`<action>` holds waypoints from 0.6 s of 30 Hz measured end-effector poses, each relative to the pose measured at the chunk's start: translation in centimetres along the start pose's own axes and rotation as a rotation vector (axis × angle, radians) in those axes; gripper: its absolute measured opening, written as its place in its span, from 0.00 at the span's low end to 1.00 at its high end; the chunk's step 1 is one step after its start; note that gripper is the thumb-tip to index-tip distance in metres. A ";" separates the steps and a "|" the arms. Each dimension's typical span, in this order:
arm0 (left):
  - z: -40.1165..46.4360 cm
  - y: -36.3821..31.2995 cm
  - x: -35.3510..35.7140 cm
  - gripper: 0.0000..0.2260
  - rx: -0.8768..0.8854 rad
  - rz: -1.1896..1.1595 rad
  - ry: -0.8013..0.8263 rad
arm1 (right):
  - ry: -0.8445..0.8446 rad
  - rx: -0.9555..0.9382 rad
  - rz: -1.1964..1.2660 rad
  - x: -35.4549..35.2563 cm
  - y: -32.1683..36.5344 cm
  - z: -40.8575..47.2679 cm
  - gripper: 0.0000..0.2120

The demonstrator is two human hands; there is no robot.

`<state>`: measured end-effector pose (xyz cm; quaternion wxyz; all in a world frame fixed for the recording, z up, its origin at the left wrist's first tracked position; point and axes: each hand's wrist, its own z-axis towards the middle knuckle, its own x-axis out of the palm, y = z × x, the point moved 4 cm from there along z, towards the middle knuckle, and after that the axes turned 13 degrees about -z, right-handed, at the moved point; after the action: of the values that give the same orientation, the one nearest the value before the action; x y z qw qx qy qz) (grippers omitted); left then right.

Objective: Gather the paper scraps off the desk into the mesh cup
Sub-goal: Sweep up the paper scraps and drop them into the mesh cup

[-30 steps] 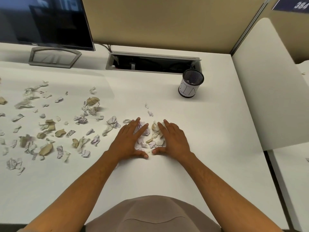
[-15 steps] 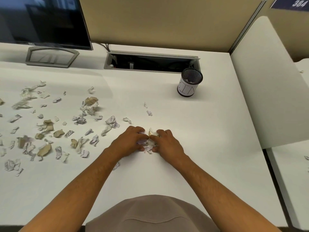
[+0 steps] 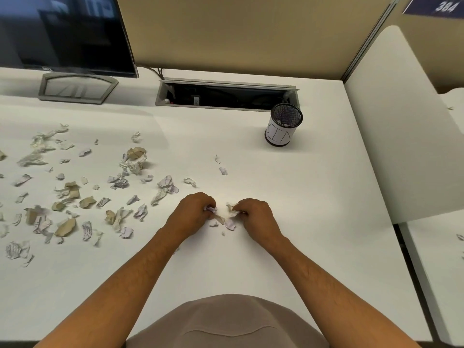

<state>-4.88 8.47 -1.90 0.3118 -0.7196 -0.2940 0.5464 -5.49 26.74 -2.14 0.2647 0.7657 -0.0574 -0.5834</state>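
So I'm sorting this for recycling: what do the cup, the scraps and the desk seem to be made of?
Mesh cup: dark perforated mesh, probably metal, with a white paper label wrapped round its lower part.
Paper scraps: crumpled matte paper, some white with printed or written lines, some tan like kraft paper.
Desk: smooth white surface with a soft sheen, likely laminate.

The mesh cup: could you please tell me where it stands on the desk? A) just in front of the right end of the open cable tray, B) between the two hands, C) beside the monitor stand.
A: the mesh cup stands upright just in front of the cable tray, at its right end.
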 end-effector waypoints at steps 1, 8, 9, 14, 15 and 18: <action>0.1 0.0 -0.1 0.05 -0.015 -0.028 -0.021 | -0.017 0.043 0.080 -0.3 -0.4 0.0 0.13; 1.3 -1.1 -1.4 0.08 -0.103 -0.373 -0.152 | -0.087 0.251 0.437 -3.2 -2.9 0.6 0.06; 1.8 -1.5 -1.6 0.08 -0.104 -0.408 -0.158 | -0.091 0.271 0.481 -3.8 -3.2 0.8 0.07; 4.7 -4.1 -2.5 0.07 -0.090 -0.564 -0.163 | -0.157 0.297 0.687 -6.7 -4.6 1.8 0.08; 5.5 -4.8 -2.6 0.07 -0.080 -0.594 -0.154 | -0.176 0.292 0.727 -7.4 -5.0 2.2 0.07; 7.8 -7.1 -3.1 0.09 -0.043 -0.642 -0.133 | -0.230 0.265 0.806 -9.5 -5.8 3.1 0.07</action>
<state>-13.72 11.58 3.85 0.4328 -0.5593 -0.5372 0.4596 -12.61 34.41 2.81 0.3625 0.6397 -0.4547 -0.5026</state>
